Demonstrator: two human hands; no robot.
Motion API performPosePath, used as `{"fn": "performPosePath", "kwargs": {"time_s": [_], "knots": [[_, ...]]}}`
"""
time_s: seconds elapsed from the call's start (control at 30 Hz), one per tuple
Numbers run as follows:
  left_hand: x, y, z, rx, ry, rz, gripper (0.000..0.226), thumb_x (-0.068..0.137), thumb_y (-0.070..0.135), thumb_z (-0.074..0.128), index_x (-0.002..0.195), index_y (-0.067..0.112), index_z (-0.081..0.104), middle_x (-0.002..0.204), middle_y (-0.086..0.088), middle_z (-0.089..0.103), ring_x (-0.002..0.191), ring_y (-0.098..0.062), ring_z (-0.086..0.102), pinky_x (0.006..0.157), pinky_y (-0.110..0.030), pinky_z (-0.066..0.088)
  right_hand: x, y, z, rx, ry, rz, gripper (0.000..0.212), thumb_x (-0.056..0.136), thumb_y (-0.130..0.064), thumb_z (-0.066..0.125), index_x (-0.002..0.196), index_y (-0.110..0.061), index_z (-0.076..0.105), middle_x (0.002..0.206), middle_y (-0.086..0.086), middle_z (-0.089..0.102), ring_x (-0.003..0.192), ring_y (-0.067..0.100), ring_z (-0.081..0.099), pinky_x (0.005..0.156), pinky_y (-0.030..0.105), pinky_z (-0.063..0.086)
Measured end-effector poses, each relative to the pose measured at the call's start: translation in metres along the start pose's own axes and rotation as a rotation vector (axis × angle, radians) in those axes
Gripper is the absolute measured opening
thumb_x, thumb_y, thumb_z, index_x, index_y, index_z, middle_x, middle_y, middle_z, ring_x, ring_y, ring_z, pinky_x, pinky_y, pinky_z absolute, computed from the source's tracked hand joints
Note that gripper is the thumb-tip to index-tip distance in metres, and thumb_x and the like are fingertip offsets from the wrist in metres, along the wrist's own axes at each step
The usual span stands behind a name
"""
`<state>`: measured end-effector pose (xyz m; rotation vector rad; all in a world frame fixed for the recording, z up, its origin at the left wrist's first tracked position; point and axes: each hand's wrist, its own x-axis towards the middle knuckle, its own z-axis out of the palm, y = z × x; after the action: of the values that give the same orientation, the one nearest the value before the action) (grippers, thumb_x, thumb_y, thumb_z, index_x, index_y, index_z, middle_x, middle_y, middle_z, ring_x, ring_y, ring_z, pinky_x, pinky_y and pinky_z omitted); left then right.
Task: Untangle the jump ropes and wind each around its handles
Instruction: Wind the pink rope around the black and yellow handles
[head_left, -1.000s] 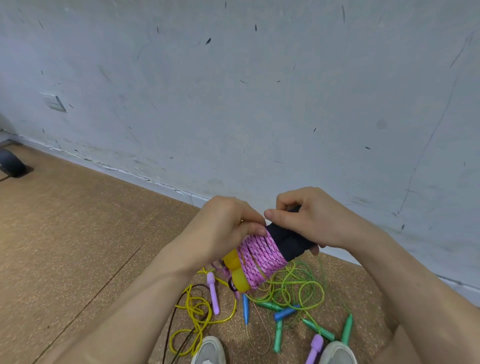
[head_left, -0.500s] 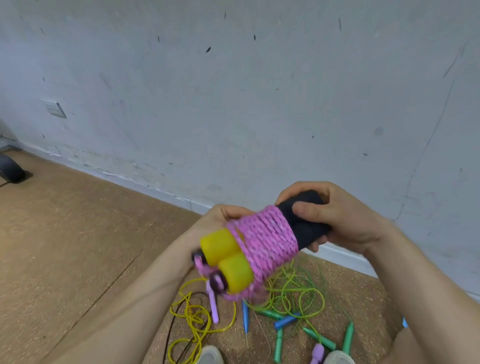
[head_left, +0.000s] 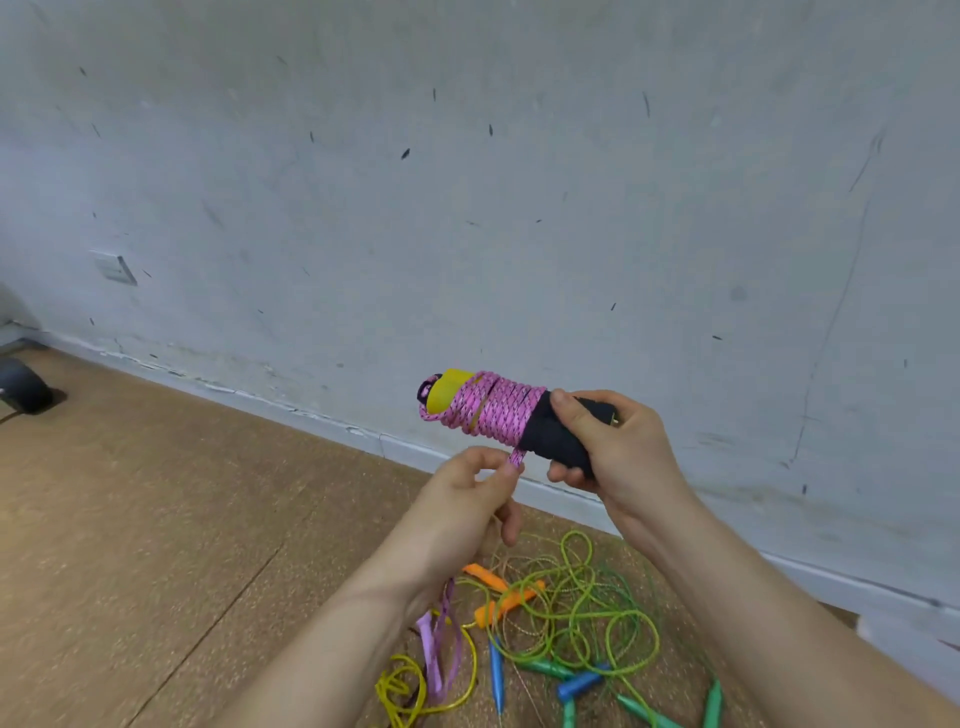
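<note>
The right hand (head_left: 623, 452) is curled tight round the black handles (head_left: 545, 436), thumb on top, holding them up before the wall. The left hand (head_left: 462, 504) sits just below, its thumb and forefinger pinching the loose end of the pink rope (head_left: 498, 410), the other fingers loosely bent. The rope is coiled round the handles up to the yellow caps (head_left: 448, 395). The rope's tip is hidden in the pinch, and the coils cover the middle of the handles. Tangled green rope (head_left: 597, 618) lies on the floor (head_left: 156, 519), partly behind the forearms and cut off below. Half a second ago the caps pointed at the camera with the left hand behind the bundle; now it lies sideways and higher.
</note>
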<state>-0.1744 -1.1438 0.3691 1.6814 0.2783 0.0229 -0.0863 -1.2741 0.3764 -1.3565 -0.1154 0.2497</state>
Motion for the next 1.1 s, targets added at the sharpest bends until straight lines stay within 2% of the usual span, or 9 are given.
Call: {"fn": "performPosePath", "kwargs": {"time_s": [0.07, 0.17, 0.27, 0.37, 0.5, 0.6, 0.7, 0.9, 1.1], "knots": [[-0.002, -0.004, 0.0, 0.314, 0.105, 0.105, 0.012, 0.096, 0.028, 0.051, 0.106, 0.023, 0.047, 0.055, 0.002, 0.056, 0.045, -0.015, 0.042, 0.048, -0.028, 0.033, 0.0, 0.004, 0.003, -0.036, 0.027, -0.018, 0.025, 0.087, -0.025, 0.071, 0.096, -0.003, 0.063, 0.075, 0.017, 0.067, 0.043, 0.027, 0.058, 0.042, 0.026, 0.045], [-0.008, -0.004, -0.001, 1.135, 0.288, 0.413, 0.018, 0.092, 0.033, 0.054, 0.105, 0.027, 0.043, 0.055, 0.002, 0.048, 0.052, -0.022, 0.051, 0.046, -0.032, 0.035, 0.001, 0.005, 0.003, -0.072, 0.065, -0.025, 0.023, 0.088, -0.026, 0.07, 0.095, -0.005, 0.062, 0.077, 0.017, 0.068, 0.042, 0.027, 0.058, 0.043, 0.027, 0.047], [-0.011, 0.002, 0.001, 1.539, 0.238, 0.589, 0.038, 0.051, 0.016, 0.085, 0.081, 0.021, 0.063, 0.046, 0.002, 0.042, 0.036, -0.021, 0.044, 0.039, -0.022, 0.017, 0.004, 0.008, 0.001, -0.29, 0.1, -0.091, 0.021, 0.089, -0.027, 0.069, 0.091, -0.007, 0.061, 0.078, 0.016, 0.067, 0.04, 0.026, 0.06, 0.039, 0.026, 0.045], [-0.009, -0.002, -0.001, 1.529, 0.195, 0.665, 0.044, 0.04, 0.003, 0.081, 0.077, 0.02, 0.067, 0.048, 0.004, 0.041, 0.038, -0.019, 0.041, 0.037, -0.021, 0.02, 0.004, 0.009, 0.0, -0.559, 0.097, -0.2, 0.021, 0.087, -0.033, 0.067, 0.086, -0.013, 0.06, 0.072, 0.008, 0.066, 0.039, 0.021, 0.059, 0.04, 0.024, 0.043], [-0.007, 0.001, -0.009, 1.495, 0.179, 0.722, 0.027, 0.056, 0.018, 0.086, 0.07, 0.026, 0.065, 0.054, 0.006, 0.046, 0.048, -0.019, 0.046, 0.039, -0.024, 0.023, 0.002, 0.006, -0.004, -0.819, 0.011, -0.252, 0.019, 0.084, -0.037, 0.067, 0.081, -0.02, 0.06, 0.077, 0.001, 0.064, 0.054, 0.018, 0.057, 0.049, 0.03, 0.048], [-0.003, 0.001, -0.017, 1.454, 0.173, 0.767, 0.019, 0.077, 0.033, 0.075, 0.067, 0.025, 0.062, 0.061, 0.006, 0.05, 0.056, -0.018, 0.046, 0.039, -0.025, 0.029, 0.0, 0.004, -0.005, -0.947, -0.059, -0.247, 0.018, 0.084, -0.038, 0.066, 0.081, -0.021, 0.06, 0.077, -0.002, 0.061, 0.066, 0.017, 0.06, 0.053, 0.035, 0.054], [-0.001, 0.001, -0.022, 1.403, 0.189, 0.797, 0.015, 0.079, 0.031, 0.069, 0.067, 0.024, 0.063, 0.062, 0.005, 0.052, 0.058, -0.019, 0.05, 0.04, -0.027, 0.036, -0.005, -0.001, -0.006, -1.001, -0.147, -0.304, 0.018, 0.084, -0.041, 0.067, 0.085, -0.024, 0.061, 0.08, -0.004, 0.063, 0.073, 0.015, 0.061, 0.059, 0.033, 0.052], [-0.005, 0.005, -0.038, 1.248, 0.105, 0.706, 0.027, 0.082, 0.043, 0.051, 0.081, 0.028, 0.075, 0.067, 0.003, 0.065, 0.064, -0.022, 0.063, 0.049, -0.03, 0.047, -0.012, -0.006, -0.011, -1.116, -0.318, -0.416, 0.019, 0.086, -0.046, 0.064, 0.095, -0.029, 0.062, 0.088, -0.003, 0.067, 0.081, 0.018, 0.062, 0.071, 0.04, 0.053], [-0.02, 0.012, -0.034, 1.316, 0.033, 0.58, 0.027, 0.089, 0.052, 0.053, 0.107, 0.037, 0.066, 0.091, 0.006, 0.061, 0.088, -0.014, 0.056, 0.061, -0.03, 0.031, -0.01, -0.003, -0.011, -1.269, -0.379, -0.393, 0.019, 0.086, -0.049, 0.063, 0.093, -0.032, 0.059, 0.089, -0.006, 0.066, 0.082, 0.017, 0.059, 0.072, 0.038, 0.052]]}}
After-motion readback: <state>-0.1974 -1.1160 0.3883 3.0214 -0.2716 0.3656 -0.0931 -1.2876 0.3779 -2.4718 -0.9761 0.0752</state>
